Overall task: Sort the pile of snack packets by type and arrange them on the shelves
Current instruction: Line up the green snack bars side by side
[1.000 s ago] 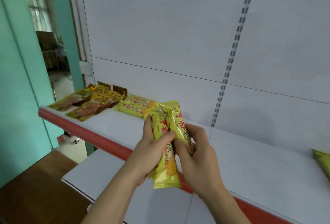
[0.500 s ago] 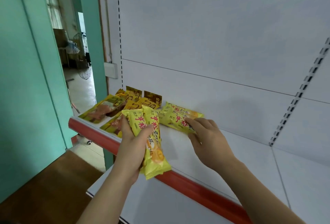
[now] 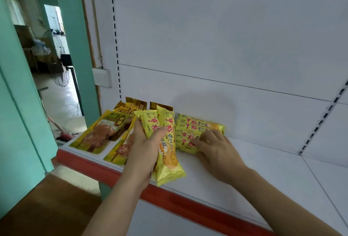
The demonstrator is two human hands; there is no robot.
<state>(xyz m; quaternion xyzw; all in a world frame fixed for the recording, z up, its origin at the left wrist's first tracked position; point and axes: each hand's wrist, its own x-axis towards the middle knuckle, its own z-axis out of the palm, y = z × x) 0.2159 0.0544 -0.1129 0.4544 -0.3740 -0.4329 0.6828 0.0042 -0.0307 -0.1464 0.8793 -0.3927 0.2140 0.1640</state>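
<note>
Packets of the yellow kind are already lying in a little row on the shelf, so the sorting is looking well underway at this end. Right hand is resting on the nearest of that row, fingers mostly straight, pressing it flat into place rather than gripping it. Left hand is gripping two more yellow ones, thumb wrapped across the front, holding them upright just above the shelf's front edge, right beside the row. Those two are clearly waiting their turn.

To the left, the golden packs with the meat picture are sitting in their own group, touching the yellow stuff at the back, so two types are getting separated out. Rest of the shelf to the right is showing bare white. Can't see the pile itself from here, so no telling how many are left. I'm guessing we're somewhere in the middle, not near done.
</note>
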